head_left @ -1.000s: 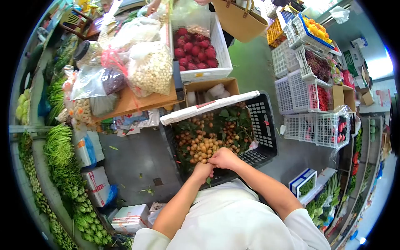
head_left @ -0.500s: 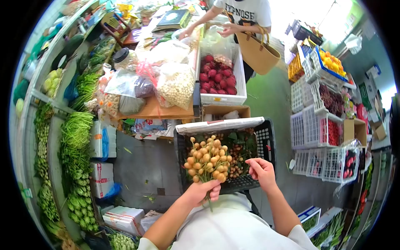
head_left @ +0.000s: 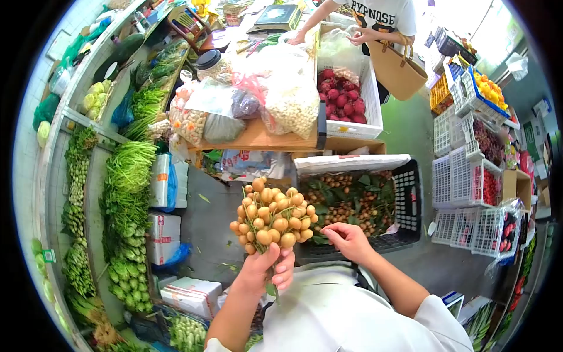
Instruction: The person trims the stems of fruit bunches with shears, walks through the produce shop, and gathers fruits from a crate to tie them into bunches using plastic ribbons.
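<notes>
A bunch of round yellow-brown fruit [head_left: 272, 217] is held up by its stems in my left hand [head_left: 267, 271], whose fingers wrap round them; a green leaf hangs below. My right hand [head_left: 350, 242] is just right of the bunch, over the near edge of the black crate [head_left: 409, 190]. Its thumb and index finger are close together, and whether anything lies between them is too small to tell. More of the fruit with dark green leaves [head_left: 352, 199] lies inside the crate, and a white board [head_left: 352, 163] runs along its far edge.
Beyond the crate, a white crate of dark red fruit [head_left: 375, 117] stands beside a wooden table [head_left: 258, 136] with bagged goods. A person [head_left: 381, 23] with a tan bag [head_left: 399, 73] stands behind. Stacked white crates [head_left: 466, 176] are at right, leafy vegetables [head_left: 129, 176] at left.
The bunch has risen out of the crate in my left hand and moved left, towards me. My right hand has parted from my left. The view has shifted, and the person at the table has come into view.
</notes>
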Motion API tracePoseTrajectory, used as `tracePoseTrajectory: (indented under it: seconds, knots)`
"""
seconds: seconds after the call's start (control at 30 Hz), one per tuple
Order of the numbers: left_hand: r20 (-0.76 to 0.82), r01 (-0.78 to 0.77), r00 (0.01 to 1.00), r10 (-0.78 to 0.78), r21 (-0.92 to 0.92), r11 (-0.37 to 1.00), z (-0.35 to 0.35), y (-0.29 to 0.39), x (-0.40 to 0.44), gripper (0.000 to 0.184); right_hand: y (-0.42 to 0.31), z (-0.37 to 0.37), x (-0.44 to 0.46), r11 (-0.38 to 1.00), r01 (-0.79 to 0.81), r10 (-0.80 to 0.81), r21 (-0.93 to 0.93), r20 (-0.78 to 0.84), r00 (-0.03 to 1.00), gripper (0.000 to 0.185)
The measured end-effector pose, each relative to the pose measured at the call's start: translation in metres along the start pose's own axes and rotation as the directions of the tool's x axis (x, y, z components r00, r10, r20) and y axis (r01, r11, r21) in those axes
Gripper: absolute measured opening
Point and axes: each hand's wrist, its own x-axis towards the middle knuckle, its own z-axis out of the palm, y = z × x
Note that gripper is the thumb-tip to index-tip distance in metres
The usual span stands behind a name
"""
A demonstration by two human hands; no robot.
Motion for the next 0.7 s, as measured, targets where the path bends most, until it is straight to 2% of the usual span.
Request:
tracePoseTrajectory:
  seconds: [0.1, 0.33, 0.4, 0.47, 0.53, 0.6, 0.7]
  knots:
    - [0.06, 0.046, 0.997, -0.039, -0.114, 0.992, -0.037, 0.032, -0.014, 0.039, -0.012, 0.037, 0.009, 0.999, -0.013, 0.015, 0.032, -0.063, 0.998, 0.023]
    - [0.102, 0.128, 0.988, -0.113, -0.163, 0.978, -0.103, 0.113, -0.06, 0.029, -0.057, 0.137, 0.057, 0.998, -0.035, 0.04, 0.054, -0.089, 0.995, 0.021]
    - [-0.015, 0.108, 0.994, -0.109, -0.093, 0.99, -0.114, 0.131, -0.072, 0.023, -0.054, 0.158, 0.073, 0.999, 0.033, -0.034, -0.01, -0.122, 0.992, 0.02]
    - [-0.011, 0.109, 0.994, -0.11, -0.093, 0.99, -0.133, 0.143, -0.082, 0.022, -0.061, 0.169, 0.087, 0.996, 0.049, -0.06, -0.076, -0.138, 0.989, 0.021]
    - [-0.071, 0.058, 0.996, -0.054, 0.055, 0.997, -0.142, 0.157, -0.091, 0.022, -0.068, 0.174, 0.103, 0.993, 0.043, -0.062, -0.111, -0.171, 0.983, 0.021]
    - [-0.074, 0.053, 0.996, -0.046, 0.096, 0.994, -0.154, 0.171, -0.098, 0.022, -0.068, 0.179, 0.123, 0.984, 0.076, -0.107, -0.158, -0.197, 0.975, 0.021]
    - [-0.094, 0.031, 0.995, -0.016, 0.161, 0.986, -0.155, 0.193, -0.102, 0.022, -0.073, 0.18, 0.156, 0.969, 0.093, -0.13, -0.231, -0.15, 0.98, 0.022]
